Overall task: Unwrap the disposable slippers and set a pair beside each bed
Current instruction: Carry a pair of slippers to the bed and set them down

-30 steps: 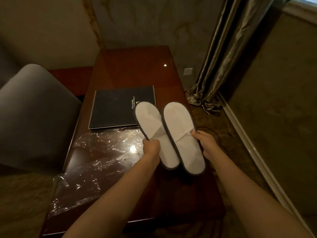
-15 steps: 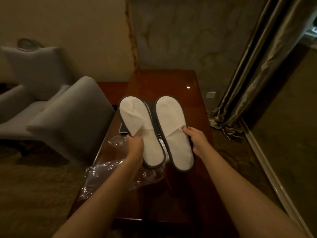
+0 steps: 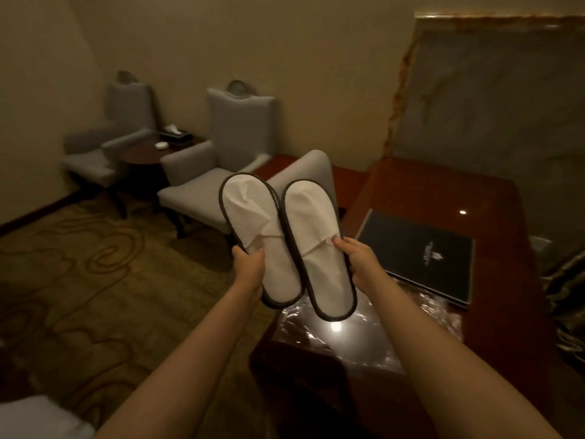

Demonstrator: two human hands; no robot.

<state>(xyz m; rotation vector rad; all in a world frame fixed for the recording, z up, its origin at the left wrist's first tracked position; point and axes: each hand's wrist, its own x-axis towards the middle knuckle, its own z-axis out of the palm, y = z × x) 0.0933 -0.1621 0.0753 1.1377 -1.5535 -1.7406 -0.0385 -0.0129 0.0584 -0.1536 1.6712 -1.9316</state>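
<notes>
I hold two white disposable slippers with dark edging up in front of me, side by side, toes pointing away. My left hand (image 3: 249,264) grips the left slipper (image 3: 253,223) at its outer edge near the strap. My right hand (image 3: 356,259) grips the right slipper (image 3: 313,236) at the strap's right end. Both slippers are unwrapped and in the air, left of the dark wooden desk (image 3: 493,198). The crumpled clear plastic wrapper (image 3: 364,337) lies on the desk below them. A white bed corner (image 3: 38,416) shows at the bottom left.
A black folder (image 3: 421,248) lies on the desk. Grey armchairs (image 3: 202,182) stand around a small round table (image 3: 142,153) with a tissue box (image 3: 175,134) at the left back. Patterned carpet (image 3: 95,274) covers the floor. A curtain (image 3: 566,280) hangs at the right edge.
My view has swung left, away from the desk toward the armchairs and carpet. Both hands have kept their grip and carried the slippers along, off the desk's left side.
</notes>
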